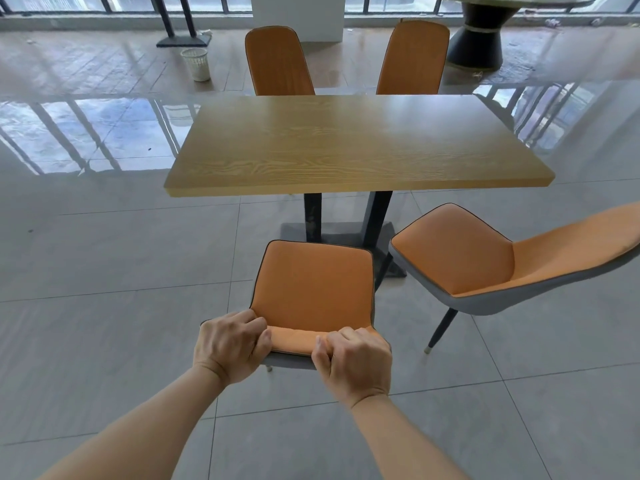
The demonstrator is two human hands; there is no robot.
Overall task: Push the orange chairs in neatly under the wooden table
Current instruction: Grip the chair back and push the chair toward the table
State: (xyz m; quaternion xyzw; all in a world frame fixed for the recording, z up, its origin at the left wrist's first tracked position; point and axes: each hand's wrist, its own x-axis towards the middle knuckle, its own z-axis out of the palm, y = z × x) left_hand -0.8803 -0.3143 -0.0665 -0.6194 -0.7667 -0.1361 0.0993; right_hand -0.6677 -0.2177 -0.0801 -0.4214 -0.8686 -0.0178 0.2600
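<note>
Both hands, left hand (230, 348) and right hand (353, 362), grip the backrest top of the orange padded chair (313, 282) at 6 o'clock of the rectangular wooden table (356, 143). Push evenly, keeping the seat square to the table edge.

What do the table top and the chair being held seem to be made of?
Table top: wood or wood-look laminate, satin; grain lines show. Held chair: smooth orange leather-like cover, dark piping, grey back; possibly synthetic.
</note>
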